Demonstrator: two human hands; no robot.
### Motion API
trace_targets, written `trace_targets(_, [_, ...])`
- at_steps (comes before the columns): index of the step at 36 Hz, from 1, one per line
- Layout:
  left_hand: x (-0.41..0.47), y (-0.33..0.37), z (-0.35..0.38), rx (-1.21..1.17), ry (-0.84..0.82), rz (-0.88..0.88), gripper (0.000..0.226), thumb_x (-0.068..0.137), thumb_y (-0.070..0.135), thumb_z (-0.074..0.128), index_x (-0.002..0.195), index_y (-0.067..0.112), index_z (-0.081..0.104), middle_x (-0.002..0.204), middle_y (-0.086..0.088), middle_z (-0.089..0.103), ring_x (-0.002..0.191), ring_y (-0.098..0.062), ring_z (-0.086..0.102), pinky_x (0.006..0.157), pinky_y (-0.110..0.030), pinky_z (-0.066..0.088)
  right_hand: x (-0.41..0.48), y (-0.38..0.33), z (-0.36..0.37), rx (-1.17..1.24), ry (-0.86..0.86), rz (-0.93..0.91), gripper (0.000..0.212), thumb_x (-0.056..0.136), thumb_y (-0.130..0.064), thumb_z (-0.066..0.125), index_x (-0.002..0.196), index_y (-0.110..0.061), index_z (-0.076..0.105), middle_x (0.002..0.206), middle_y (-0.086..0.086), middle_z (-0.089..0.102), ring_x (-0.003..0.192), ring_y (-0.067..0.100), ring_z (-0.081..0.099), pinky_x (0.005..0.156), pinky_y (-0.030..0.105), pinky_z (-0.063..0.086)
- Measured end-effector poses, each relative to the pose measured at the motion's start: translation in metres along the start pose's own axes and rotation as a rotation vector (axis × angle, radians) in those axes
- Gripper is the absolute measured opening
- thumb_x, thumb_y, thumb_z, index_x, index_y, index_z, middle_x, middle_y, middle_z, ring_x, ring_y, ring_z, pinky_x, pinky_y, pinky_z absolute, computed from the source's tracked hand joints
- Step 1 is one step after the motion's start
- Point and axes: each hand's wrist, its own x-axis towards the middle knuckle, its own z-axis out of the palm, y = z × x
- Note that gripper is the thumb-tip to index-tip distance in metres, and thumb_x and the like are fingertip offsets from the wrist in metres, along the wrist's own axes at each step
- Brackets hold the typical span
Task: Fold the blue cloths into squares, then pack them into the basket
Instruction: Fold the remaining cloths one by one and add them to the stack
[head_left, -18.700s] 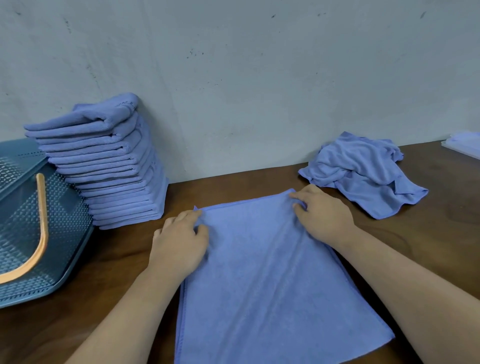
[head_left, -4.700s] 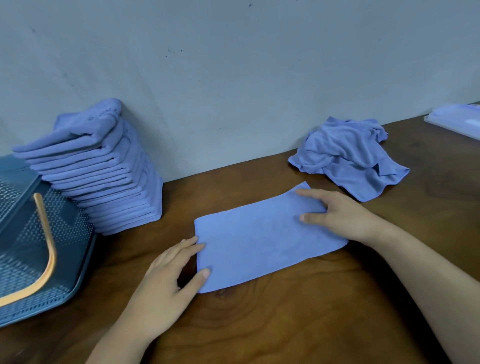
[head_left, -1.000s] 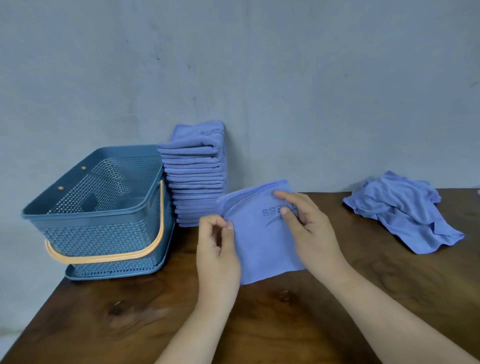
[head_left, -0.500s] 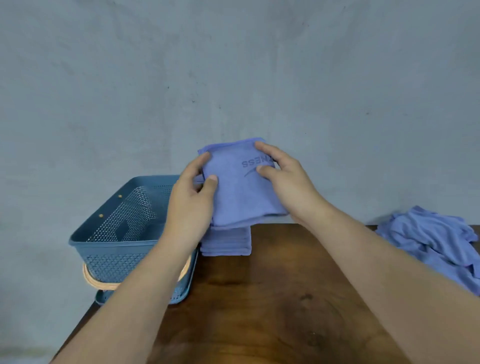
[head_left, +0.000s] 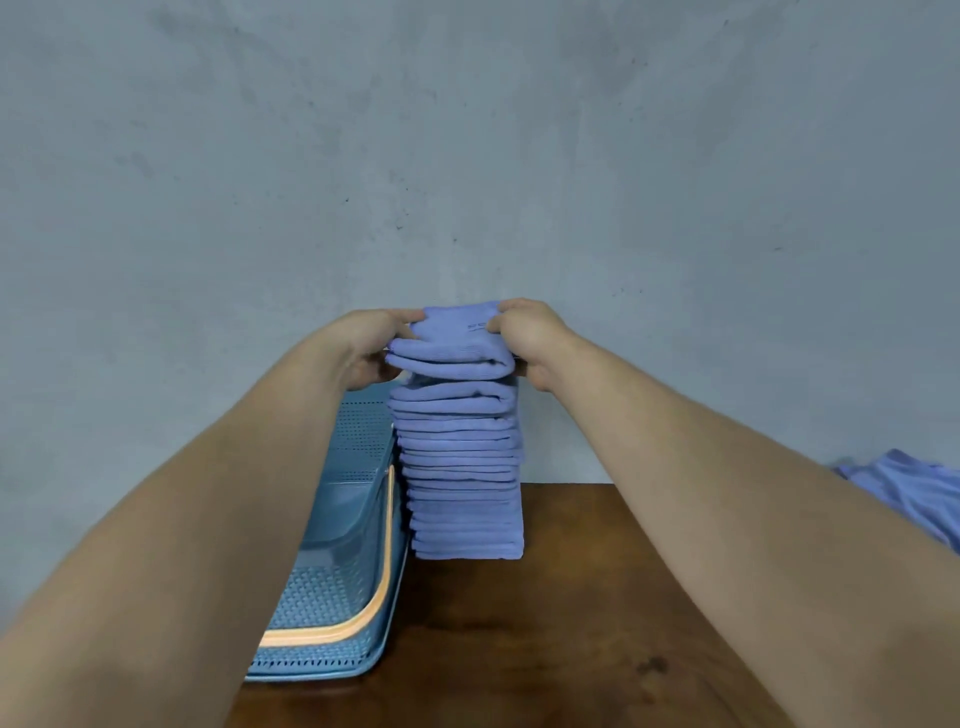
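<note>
Setting the folded cloth (head_left: 452, 345) atop the stack (head_left: 462, 483) with fingers (head_left: 405, 315) of left hand (head_left: 371, 345) and right hand (head_left: 524, 338) clamped on it; next, probably releasing gently, squarely.

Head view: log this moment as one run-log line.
left hand: grips folded cloth | right hand: grips folded cloth | cloth: at top of stack beside basket | unfolded cloths: right edge

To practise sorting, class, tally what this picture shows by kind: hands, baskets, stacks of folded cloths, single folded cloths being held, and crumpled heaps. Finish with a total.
Hands: 2, the left hand and the right hand
Basket: 1
Stack of folded cloths: 1
Folded cloth, held in both hands: 1
Crumpled heap: 1
Total: 6
</note>
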Motion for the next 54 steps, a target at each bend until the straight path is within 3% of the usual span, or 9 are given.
trace_targets(9, [0.001,-0.013,0.007,0.029,-0.049,-0.004,0.051,0.089,-0.002,0.045,0.135,0.011,0.063,0.131,-0.014,0.068,0.098,-0.025,0.064,0.080,-0.031,0.051,0.019,0.009,0.005,-0.110,0.043,0.045,0.011,0.093,0.002,0.055,0.087,-0.003,0.063,0.079,0.014,0.063,0.070,0.028,0.062,0.069,0.038,0.053])
trace_targets(14, [0.001,-0.017,0.012,0.268,0.135,0.093,0.048,0.066,0.012,0.059,0.112,0.013,0.074,0.119,-0.010,0.072,0.093,-0.023,0.064,0.077,-0.030,0.052,0.030,0.017,0.005,-0.310,-0.001,0.069,0.019,0.091,-0.011,0.063,0.107,-0.003,0.067,0.104,0.018,0.072,0.090,0.033,0.073,0.080,0.041,0.062])
trace_targets(18, [-0.009,-0.024,0.018,0.698,0.266,0.352,0.031,0.088,0.007,0.057,0.110,0.023,0.072,0.111,0.000,0.070,0.098,-0.019,0.064,0.083,-0.030,0.050,0.020,0.025,-0.012,-0.563,0.079,-0.150,0.062,0.089,-0.038,0.075,0.146,-0.023,0.055,0.145,0.010,0.053,0.120,0.029,0.062,0.101,0.036,0.052])
trace_targets(24, [-0.049,-0.031,0.036,1.066,0.314,0.758,0.027,0.103,0.019,0.050,0.122,0.023,0.068,0.127,0.000,0.062,0.118,-0.025,0.052,0.097,-0.046,0.049,-0.016,0.036,-0.033,-0.488,0.119,-0.333,0.047,0.098,-0.041,0.066,0.143,-0.031,0.057,0.145,0.003,0.050,0.112,0.014,0.056,0.092,0.028,0.042])
trace_targets(27, [-0.081,-0.047,0.060,1.013,0.268,0.868,0.024,0.101,0.020,0.054,0.118,0.023,0.070,0.122,0.003,0.064,0.115,-0.023,0.053,0.095,-0.046,0.049,-0.045,0.048,-0.050,-0.504,0.113,-0.370,0.043,0.099,-0.042,0.066,0.141,-0.034,0.059,0.143,-0.002,0.051,0.122,0.013,0.058,0.096,0.027,0.042])
trace_targets(31, [-0.110,-0.081,0.097,0.897,0.208,0.945,0.019,0.098,0.022,0.058,0.112,0.024,0.070,0.111,0.008,0.064,0.107,-0.020,0.055,0.092,-0.046,0.050,-0.092,0.073,-0.082,-0.469,0.098,-0.361,0.041,0.098,-0.043,0.069,0.137,-0.037,0.061,0.137,-0.010,0.054,0.097,0.007,0.068,0.091,0.028,0.050])
trace_targets(38, [-0.145,-0.143,0.175,0.840,0.046,0.846,0.018,0.103,0.026,0.057,0.117,0.030,0.066,0.117,0.017,0.057,0.116,-0.010,0.049,0.100,-0.036,0.045,-0.167,0.136,-0.159,-0.356,0.195,-0.261,0.032,0.098,-0.041,0.071,0.129,-0.040,0.064,0.130,-0.020,0.058,0.097,-0.007,0.064,0.076,0.013,0.048])
trace_targets(49, [-0.155,-0.195,0.325,0.870,-0.261,0.689,0.027,0.107,0.035,0.049,0.129,0.035,0.064,0.133,0.020,0.055,0.125,-0.004,0.046,0.107,-0.024,0.040,-0.241,0.248,-0.290,-0.405,0.442,-0.063,0.021,0.100,-0.037,0.068,0.120,-0.042,0.064,0.126,-0.018,0.059,0.105,-0.003,0.062,0.093,0.032,0.055])
trace_targets(54, [-0.134,-0.194,0.400,0.869,-0.339,0.670,0.028,0.104,0.037,0.053,0.130,0.031,0.064,0.132,0.016,0.058,0.119,-0.010,0.050,0.102,-0.034,0.047,-0.254,0.286,-0.332,-0.363,0.555,-0.049,0.021,0.100,-0.032,0.069,0.120,-0.037,0.066,0.124,-0.017,0.062,0.104,-0.003,0.064,0.087,0.028,0.055])
